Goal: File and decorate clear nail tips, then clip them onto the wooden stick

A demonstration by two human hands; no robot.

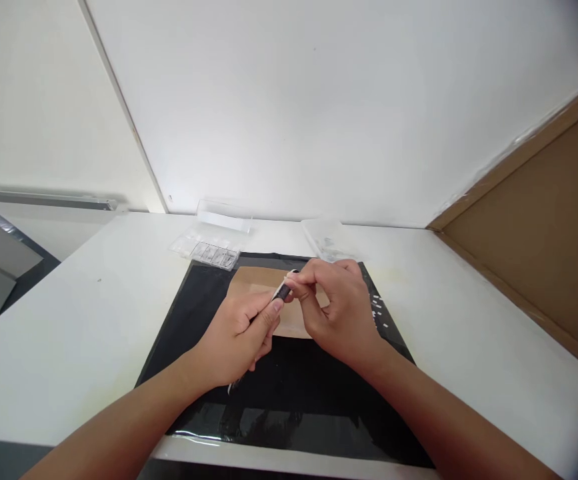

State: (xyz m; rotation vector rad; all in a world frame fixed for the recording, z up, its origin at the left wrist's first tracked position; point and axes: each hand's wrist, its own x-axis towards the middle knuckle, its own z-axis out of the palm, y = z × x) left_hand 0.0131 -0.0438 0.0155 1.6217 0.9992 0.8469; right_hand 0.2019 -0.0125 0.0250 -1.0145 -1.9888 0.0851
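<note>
My left hand [241, 333] grips a small dark tool with a white tip [283, 291] between thumb and fingers. My right hand [341, 310] meets it from the right, its fingertips pinched at the white tip; whether it holds anything of its own is hidden. Both hands hover over a brown card sheet [253, 280] lying on a black mat [289, 393]. Several tiny white pieces [377, 308] lie scattered on the mat just right of my right hand.
A clear compartment box [206, 250] with its lid open sits behind the mat at left. A clear plastic bag [329, 241] lies behind the mat at centre. The white table [69, 320] meets a white wall behind; a brown board [543, 233] stands at right.
</note>
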